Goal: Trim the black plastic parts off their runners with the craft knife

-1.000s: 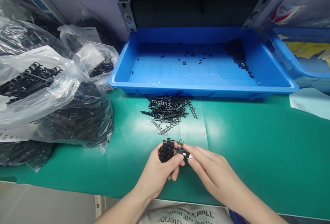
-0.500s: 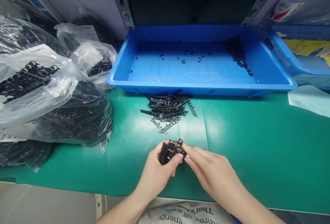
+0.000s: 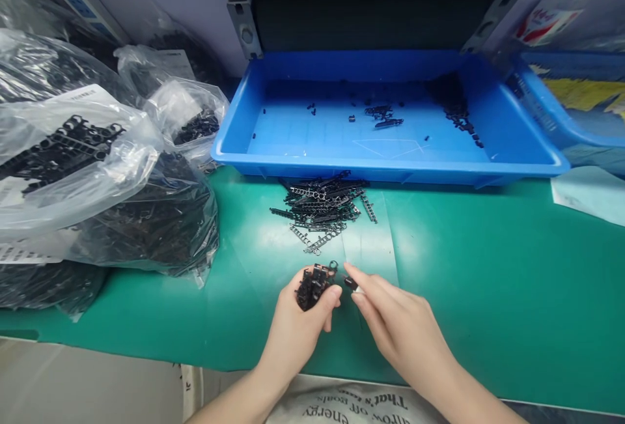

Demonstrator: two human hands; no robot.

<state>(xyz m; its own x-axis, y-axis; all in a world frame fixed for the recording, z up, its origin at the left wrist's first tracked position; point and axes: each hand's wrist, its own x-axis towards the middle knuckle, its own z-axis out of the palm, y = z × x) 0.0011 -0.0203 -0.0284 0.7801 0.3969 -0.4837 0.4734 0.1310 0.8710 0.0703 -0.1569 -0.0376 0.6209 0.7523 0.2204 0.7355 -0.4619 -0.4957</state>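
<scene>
My left hand (image 3: pixel 295 316) is closed around a bunch of black plastic strips (image 3: pixel 312 286), whose ends with small rings and clips stick up above the thumb. Just to its right, my right hand (image 3: pixel 398 310) pinches a small black piece (image 3: pixel 349 282) between thumb and fingers. Something white shows beside that piece, too small to make out. The two hands are a little apart, low over the green mat. Beyond them lies a loose pile of black plastic strips (image 3: pixel 322 206), several with rows of small openings.
A blue tray (image 3: pixel 390 169) stands behind the pile, with loose black bits and a dark heap at its right. Clear bags (image 3: pixel 166 215) of black parts crowd the left side. Paper (image 3: pixel 588 193) and a second blue bin (image 3: pixel 561 111) are at right on the green mat (image 3: pixel 488 268).
My right hand has drawn slightly away from the bunch with the small black piece. Some black pieces now lie in the middle of the blue tray. The whole view has shifted slightly.
</scene>
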